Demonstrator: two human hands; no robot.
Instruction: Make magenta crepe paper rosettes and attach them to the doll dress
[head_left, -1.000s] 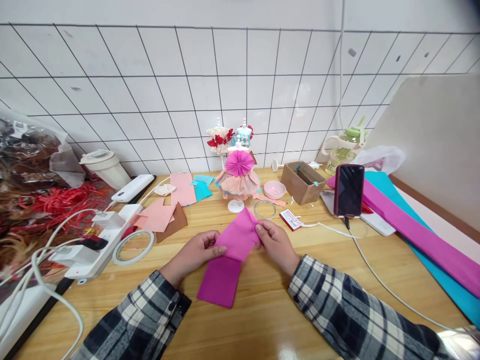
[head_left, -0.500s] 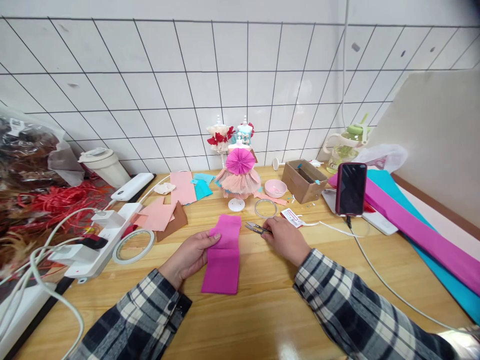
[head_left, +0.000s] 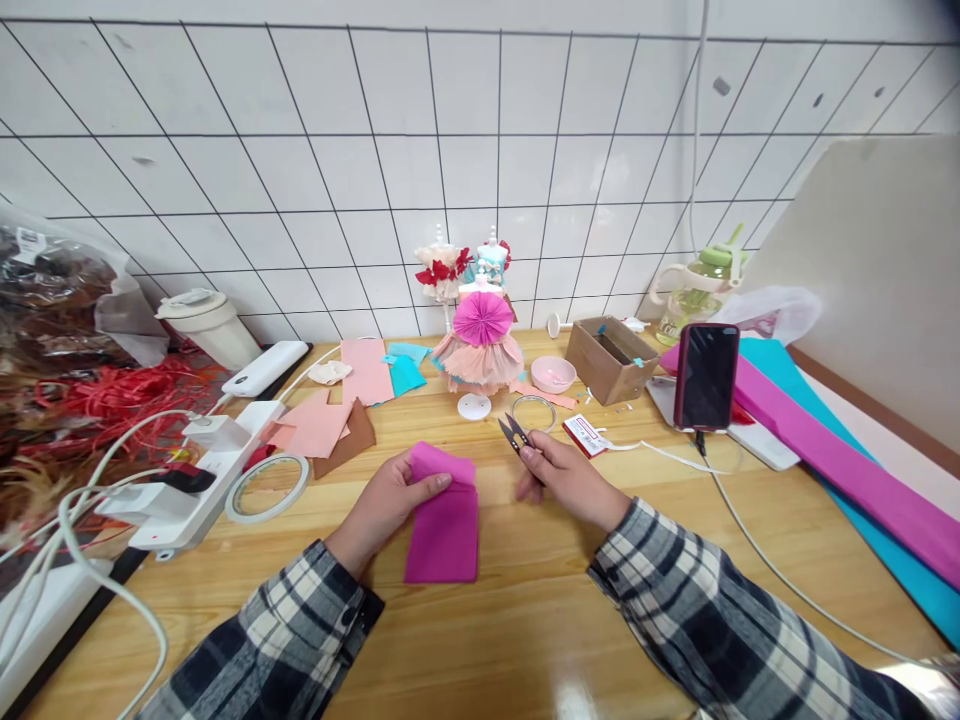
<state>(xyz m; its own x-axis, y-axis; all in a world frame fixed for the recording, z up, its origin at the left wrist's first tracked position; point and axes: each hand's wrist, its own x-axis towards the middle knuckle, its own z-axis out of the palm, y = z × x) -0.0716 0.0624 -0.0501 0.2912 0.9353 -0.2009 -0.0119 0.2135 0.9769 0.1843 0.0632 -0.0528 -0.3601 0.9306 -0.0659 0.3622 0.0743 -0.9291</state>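
Note:
My left hand (head_left: 391,500) pinches the upper part of a folded magenta crepe paper strip (head_left: 442,540) between thumb and fingers. Its lower half hangs toward the table, and the top flap leans back. In my right hand (head_left: 562,475) is a small pair of thread snips (head_left: 513,432), blades apart and pointing up and left. The snips are a short way right of the paper, not touching it. Beyond both hands stands a small dress form (head_left: 478,360) in a peach pleated skirt with a magenta paper fan on its chest.
Behind it are two more dressed forms (head_left: 441,270). Double-sided tape rolls (head_left: 267,490), a pink bowl (head_left: 553,375), a cardboard box (head_left: 611,362) and a phone (head_left: 706,375) stand around. Peach paper pieces (head_left: 311,425) and a power strip (head_left: 210,480) lie left; long paper sheets (head_left: 840,440) right.
My right hand has lifted the snips off the table, and their blades now point more upward. The top of the magenta paper has bent back in my left hand.

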